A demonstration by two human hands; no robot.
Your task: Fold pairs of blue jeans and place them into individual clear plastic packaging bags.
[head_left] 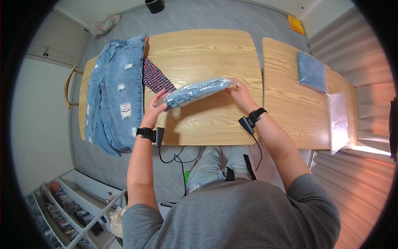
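Note:
Between my two hands, above the wooden table, is a clear plastic bag with folded blue denim inside. It is tilted, its right end farther from me. My left hand grips the near left end, thumb on top. At the right end, my right hand holds the bag's edge; some of its fingers are hidden behind the plastic. To the left, ripped light-blue jeans lie spread lengthwise. A dark knitted piece with pink flecks sticks out beside them, partly behind my left hand.
A second wooden table on the right bears a bagged folded denim piece and clear plastic bags. Cables hang from my wrist straps. A chair stands at the left, shelving at lower left, a dark bin beyond.

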